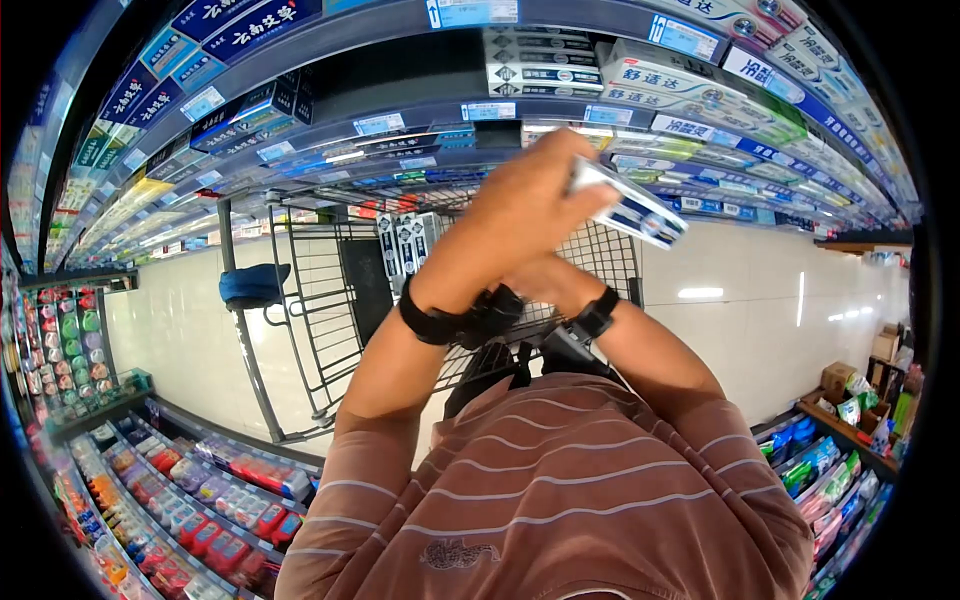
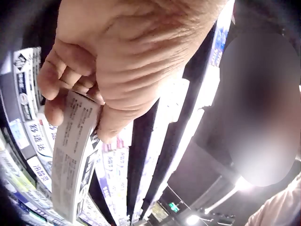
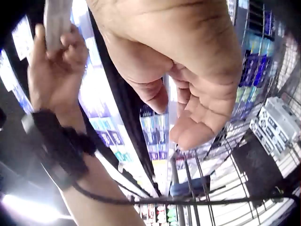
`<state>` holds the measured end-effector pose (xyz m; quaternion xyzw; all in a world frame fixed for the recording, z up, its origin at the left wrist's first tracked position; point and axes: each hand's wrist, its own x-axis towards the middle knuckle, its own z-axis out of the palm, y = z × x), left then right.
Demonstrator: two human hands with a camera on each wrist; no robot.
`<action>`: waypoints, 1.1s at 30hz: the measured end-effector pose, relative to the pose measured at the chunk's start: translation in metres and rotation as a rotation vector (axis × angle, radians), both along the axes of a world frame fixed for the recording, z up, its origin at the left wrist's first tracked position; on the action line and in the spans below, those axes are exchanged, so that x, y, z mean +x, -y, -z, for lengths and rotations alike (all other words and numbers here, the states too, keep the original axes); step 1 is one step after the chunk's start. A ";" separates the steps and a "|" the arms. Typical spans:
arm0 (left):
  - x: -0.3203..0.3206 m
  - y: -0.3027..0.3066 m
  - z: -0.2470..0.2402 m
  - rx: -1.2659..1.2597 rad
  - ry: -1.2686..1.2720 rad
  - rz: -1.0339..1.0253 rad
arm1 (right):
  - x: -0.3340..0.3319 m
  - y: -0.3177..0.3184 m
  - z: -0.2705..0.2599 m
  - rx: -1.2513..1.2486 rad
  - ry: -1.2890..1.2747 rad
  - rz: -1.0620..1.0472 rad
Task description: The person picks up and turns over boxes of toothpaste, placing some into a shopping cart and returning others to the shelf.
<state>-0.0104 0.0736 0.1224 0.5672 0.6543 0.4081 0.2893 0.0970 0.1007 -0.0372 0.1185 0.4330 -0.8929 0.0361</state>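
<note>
In the head view my left hand (image 1: pixel 520 215) reaches over the shopping cart, gripping a slim white and dark-blue toothpaste box (image 1: pixel 640 212) by one end. The left wrist view has the thumb on one side of the toothpaste box (image 2: pixel 73 155) and curled fingers on the other, its long sides pointing down. My right hand (image 1: pixel 545 280) is below the left, partly hidden by it. Seen from its own wrist, the right hand (image 3: pixel 188 80) hangs with loosely bent fingers and nothing between them. Similar boxes (image 1: pixel 408 245) stand in the cart (image 1: pixel 310 335).
Shelves (image 1: pixel 560 15) packed with toothpaste run along the front, with a dark gap left of one stack of similar boxes (image 1: pixel 540 62). A blue pouch (image 1: pixel 252 287) hangs at the cart's handle. Bottle shelves (image 1: pixel 200 490) rise behind on the left, bagged goods (image 1: pixel 830 470) on the right.
</note>
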 end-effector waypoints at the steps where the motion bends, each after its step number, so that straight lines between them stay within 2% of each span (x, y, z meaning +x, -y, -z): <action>1: -0.011 0.001 0.012 -0.012 0.064 -0.031 | 0.008 -0.017 -0.003 -0.051 0.097 0.053; 3: -0.033 0.006 0.041 -0.049 0.205 -0.127 | 0.025 -0.047 -0.016 -0.127 0.218 0.203; 6: -0.055 0.011 0.058 -0.090 0.529 -0.283 | 0.053 -0.085 -0.023 -0.130 0.085 0.423; 10: -0.071 0.007 0.063 -0.035 0.536 -0.334 | 0.066 -0.121 -0.042 -0.059 -0.072 0.557; 15: -0.067 -0.016 0.058 -0.023 0.497 -0.253 | 0.058 -0.140 -0.068 0.046 -0.080 0.641; 22: -0.099 -0.050 0.081 -0.061 0.168 -0.128 | 0.059 -0.157 -0.071 0.105 -0.012 0.659; 23: -0.103 -0.056 0.087 0.009 0.075 -0.159 | 0.058 -0.160 -0.071 0.103 -0.020 0.652; 26: -0.108 -0.073 0.075 -0.008 -0.186 -0.225 | 0.054 -0.167 -0.075 0.137 -0.023 0.628; 30: -0.127 -0.098 0.088 0.042 -0.133 -0.248 | 0.046 -0.177 -0.076 0.165 -0.004 0.619; 31: -0.133 -0.102 0.089 -0.045 -0.273 -0.291 | 0.045 -0.179 -0.075 0.166 0.008 0.611; 33: -0.138 -0.111 0.091 -0.052 -0.268 -0.294 | 0.048 -0.179 -0.071 0.170 0.026 0.595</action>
